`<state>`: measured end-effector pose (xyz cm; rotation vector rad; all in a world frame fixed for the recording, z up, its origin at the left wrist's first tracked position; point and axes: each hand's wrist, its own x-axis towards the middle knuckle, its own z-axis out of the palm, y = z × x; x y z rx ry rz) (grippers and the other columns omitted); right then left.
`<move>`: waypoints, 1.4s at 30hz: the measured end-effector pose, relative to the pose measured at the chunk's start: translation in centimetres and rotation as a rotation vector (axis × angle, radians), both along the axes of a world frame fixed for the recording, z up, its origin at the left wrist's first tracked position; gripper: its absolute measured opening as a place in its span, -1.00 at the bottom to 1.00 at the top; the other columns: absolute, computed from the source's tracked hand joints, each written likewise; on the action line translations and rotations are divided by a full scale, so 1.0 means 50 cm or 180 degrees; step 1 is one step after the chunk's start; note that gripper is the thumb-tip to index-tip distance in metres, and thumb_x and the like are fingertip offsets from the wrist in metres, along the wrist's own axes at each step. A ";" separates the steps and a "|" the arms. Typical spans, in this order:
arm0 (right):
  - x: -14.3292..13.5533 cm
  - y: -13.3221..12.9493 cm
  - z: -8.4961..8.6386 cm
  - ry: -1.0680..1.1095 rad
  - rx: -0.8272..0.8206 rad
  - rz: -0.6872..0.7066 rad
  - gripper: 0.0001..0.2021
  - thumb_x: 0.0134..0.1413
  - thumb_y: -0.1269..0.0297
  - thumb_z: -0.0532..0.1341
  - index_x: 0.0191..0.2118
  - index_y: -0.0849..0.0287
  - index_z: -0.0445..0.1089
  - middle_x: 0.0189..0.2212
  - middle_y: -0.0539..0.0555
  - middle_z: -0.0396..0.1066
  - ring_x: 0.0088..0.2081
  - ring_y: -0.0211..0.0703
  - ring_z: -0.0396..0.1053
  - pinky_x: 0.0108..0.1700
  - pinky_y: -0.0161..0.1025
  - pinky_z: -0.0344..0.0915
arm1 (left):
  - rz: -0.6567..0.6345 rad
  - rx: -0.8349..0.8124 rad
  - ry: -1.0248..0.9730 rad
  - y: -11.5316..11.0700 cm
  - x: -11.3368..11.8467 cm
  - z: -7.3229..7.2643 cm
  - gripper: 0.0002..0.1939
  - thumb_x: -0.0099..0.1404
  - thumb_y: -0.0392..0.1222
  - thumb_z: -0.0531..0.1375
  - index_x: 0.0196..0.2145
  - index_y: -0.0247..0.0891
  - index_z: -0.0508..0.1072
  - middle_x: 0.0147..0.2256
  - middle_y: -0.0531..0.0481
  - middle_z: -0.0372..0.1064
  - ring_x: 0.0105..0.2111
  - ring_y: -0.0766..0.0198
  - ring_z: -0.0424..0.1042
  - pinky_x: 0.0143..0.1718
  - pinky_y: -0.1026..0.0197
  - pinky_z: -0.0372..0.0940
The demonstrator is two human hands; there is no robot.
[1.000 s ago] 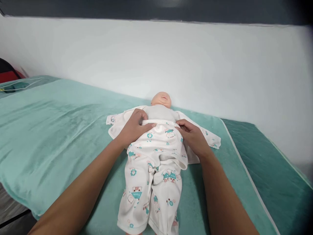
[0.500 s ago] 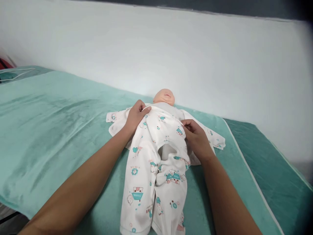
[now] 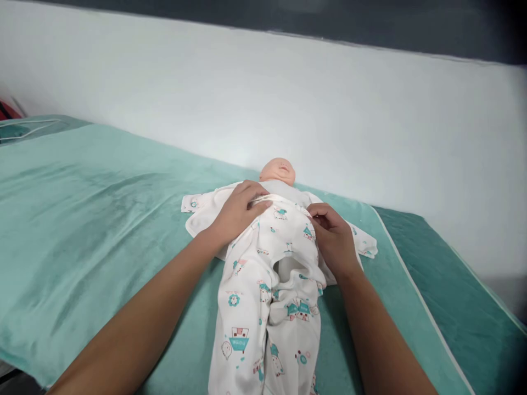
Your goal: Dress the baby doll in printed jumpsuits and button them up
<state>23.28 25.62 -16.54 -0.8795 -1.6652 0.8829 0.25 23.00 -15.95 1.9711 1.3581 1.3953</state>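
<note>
A baby doll point(image 3: 278, 170) lies on its back, head away from me, with its arms spread in an open white patterned jacket point(image 3: 201, 219). White patterned trousers point(image 3: 242, 307) cover its legs and lower belly, and an opening at the crotch shows pale grey. My left hand point(image 3: 244, 211) pinches the waistband near its left-hand part, fingers on top and thumb below. My right hand point(image 3: 334, 235) has its fingers curled around the trouser edge at the right side of the waist. The doll's feet are out of view.
Under the doll is a light green cloth point(image 3: 102, 219) with some creases. A darker green cloth point(image 3: 436, 263) lies at the right. Behind stands a white wall point(image 3: 349, 126). Something red point(image 3: 8, 111) shows at the far left.
My left hand has moved right along the waistband, its fingers now further over the belly. The trousers sit flatter at the waist. My right hand stays at the right side; the view has tilted slightly.
</note>
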 end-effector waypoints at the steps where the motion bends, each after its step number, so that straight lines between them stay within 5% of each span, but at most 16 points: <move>1: -0.004 0.000 -0.002 0.0045 0.0090 -0.0107 -0.95 0.09 0.33 0.29 -0.36 0.08 0.40 -0.31 -0.02 0.34 -0.25 -0.21 0.27 -0.20 -0.26 0.20 | -0.0033 -0.0028 0.0033 -0.004 0.005 0.005 -0.85 0.35 -0.11 0.15 -0.15 -0.14 0.42 -0.05 -0.04 0.36 0.02 0.15 0.30 0.07 0.10 0.19; 8: -0.025 -0.006 -0.003 -0.0161 0.0341 -0.0759 -0.96 0.12 0.26 0.28 -0.32 0.07 0.44 -0.28 0.01 0.44 -0.23 -0.15 0.36 -0.16 -0.21 0.26 | -0.0151 0.0064 0.0227 0.000 0.014 0.015 -0.92 0.38 -0.17 0.10 -0.28 -0.19 0.33 -0.07 -0.04 0.39 -0.09 0.19 0.34 -0.05 0.13 0.20; 14: -0.020 -0.006 0.015 -0.0333 -0.0667 -0.0198 -0.82 0.12 0.11 0.26 -0.28 0.10 0.42 -0.30 0.01 0.43 -0.30 -0.18 0.31 -0.29 -0.25 0.21 | 0.0217 -0.0297 -0.0703 0.040 -0.003 -0.010 -0.89 0.36 -0.19 0.09 -0.36 -0.20 0.27 -0.32 0.06 0.36 -0.28 0.26 0.31 -0.21 0.21 0.16; 20: -0.016 -0.006 0.024 -0.0683 -0.0849 -0.0244 -0.78 0.10 0.07 0.24 -0.32 0.12 0.36 -0.41 -0.02 0.34 -0.37 -0.22 0.22 -0.35 -0.26 0.14 | 0.0250 -0.0671 -0.1599 0.071 -0.017 -0.037 -0.82 0.26 -0.15 0.19 -0.42 -0.22 0.26 -0.46 0.12 0.19 -0.41 0.32 0.20 -0.32 0.26 0.09; 30: -0.007 0.000 0.002 -0.1347 -0.0440 -0.0751 -0.75 0.17 0.05 0.13 -0.39 0.11 0.30 -0.43 0.00 0.33 -0.35 -0.15 0.22 -0.29 -0.19 0.13 | 0.0650 -0.0906 -0.0489 0.032 -0.029 -0.020 -0.84 0.30 -0.10 0.15 -0.40 -0.20 0.33 -0.44 0.10 0.31 -0.38 0.27 0.26 -0.31 0.21 0.10; 38: 0.034 0.006 0.005 -0.0980 -0.1235 0.0361 -0.81 0.12 0.09 0.18 -0.30 0.10 0.27 -0.45 -0.08 0.30 -0.42 -0.23 0.21 -0.39 -0.29 0.13 | 0.0564 -0.1125 0.0190 0.021 -0.044 -0.019 -0.66 0.37 0.03 0.03 -0.49 -0.19 0.22 -0.48 0.07 0.28 -0.40 0.22 0.22 -0.32 0.18 0.06; 42: 0.035 0.011 -0.008 -0.1006 -0.1256 0.0270 -0.86 0.01 0.18 0.21 -0.38 0.10 0.27 -0.48 -0.08 0.36 -0.44 -0.23 0.24 -0.41 -0.28 0.13 | 0.0423 -0.1210 0.0190 0.017 -0.054 -0.027 -0.60 0.38 0.11 0.00 -0.52 -0.18 0.22 -0.47 0.03 0.31 -0.39 0.18 0.23 -0.29 0.16 0.07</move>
